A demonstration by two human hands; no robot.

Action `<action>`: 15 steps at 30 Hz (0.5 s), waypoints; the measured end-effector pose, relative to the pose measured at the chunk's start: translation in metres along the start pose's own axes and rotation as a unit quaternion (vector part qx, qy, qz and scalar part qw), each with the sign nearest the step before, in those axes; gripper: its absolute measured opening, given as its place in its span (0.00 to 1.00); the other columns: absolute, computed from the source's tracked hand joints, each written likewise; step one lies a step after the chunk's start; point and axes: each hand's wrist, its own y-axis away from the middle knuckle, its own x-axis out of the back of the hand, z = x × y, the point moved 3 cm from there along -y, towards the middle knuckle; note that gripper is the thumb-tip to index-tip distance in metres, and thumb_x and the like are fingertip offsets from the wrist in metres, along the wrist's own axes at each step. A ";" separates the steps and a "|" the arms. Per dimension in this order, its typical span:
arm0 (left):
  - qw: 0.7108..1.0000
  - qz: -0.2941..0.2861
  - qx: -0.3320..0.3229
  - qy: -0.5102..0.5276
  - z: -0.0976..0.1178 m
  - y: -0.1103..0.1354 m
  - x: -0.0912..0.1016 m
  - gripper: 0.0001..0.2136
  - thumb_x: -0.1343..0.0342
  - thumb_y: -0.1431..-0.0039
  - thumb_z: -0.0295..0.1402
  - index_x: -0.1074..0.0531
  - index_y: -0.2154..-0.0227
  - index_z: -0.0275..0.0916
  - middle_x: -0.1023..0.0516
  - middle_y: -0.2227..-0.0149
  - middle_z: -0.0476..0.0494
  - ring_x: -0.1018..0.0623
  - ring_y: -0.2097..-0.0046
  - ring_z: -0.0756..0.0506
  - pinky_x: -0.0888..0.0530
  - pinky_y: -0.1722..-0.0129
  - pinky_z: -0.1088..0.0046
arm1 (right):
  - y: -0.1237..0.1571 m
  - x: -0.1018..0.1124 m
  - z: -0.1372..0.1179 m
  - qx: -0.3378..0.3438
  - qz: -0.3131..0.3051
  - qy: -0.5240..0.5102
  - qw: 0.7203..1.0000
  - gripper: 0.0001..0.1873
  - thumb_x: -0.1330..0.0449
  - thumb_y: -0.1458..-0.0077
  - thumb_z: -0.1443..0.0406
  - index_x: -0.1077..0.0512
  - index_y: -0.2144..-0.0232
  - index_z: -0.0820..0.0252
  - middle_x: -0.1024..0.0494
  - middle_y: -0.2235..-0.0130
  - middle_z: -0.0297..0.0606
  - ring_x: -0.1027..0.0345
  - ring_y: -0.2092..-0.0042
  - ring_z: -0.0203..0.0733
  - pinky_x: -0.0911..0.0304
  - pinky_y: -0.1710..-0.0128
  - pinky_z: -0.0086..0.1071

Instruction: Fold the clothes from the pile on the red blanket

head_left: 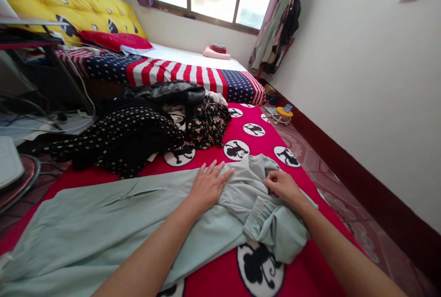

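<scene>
Pale green trousers lie stretched across a red blanket printed with white circles and black figures. The waist end is at the left, where a slit pocket shows. At the right, the legs are bunched, and a gathered elastic cuff is folded back. My left hand rests flat on the fabric with fingers spread. Over at the bunched leg end, my right hand is closed, its fingertips pinching the trouser fabric.
A heap of dark clothes lies beyond the trousers. Behind it stands a bed with a stars-and-stripes cover. A small yellow stool stands on the tiled floor by the right wall. At the left are a desk and cables.
</scene>
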 end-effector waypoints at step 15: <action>1.000 -0.006 -0.002 -0.013 0.001 0.000 0.001 0.21 0.55 0.33 0.34 0.40 0.39 0.57 0.40 0.34 0.46 0.41 0.34 0.37 0.43 0.38 0.45 | -0.055 0.012 -0.031 0.271 0.208 0.037 0.939 0.09 0.44 0.46 0.64 0.23 0.69 0.55 0.26 0.56 0.41 0.32 0.53 0.46 0.36 0.52 0.38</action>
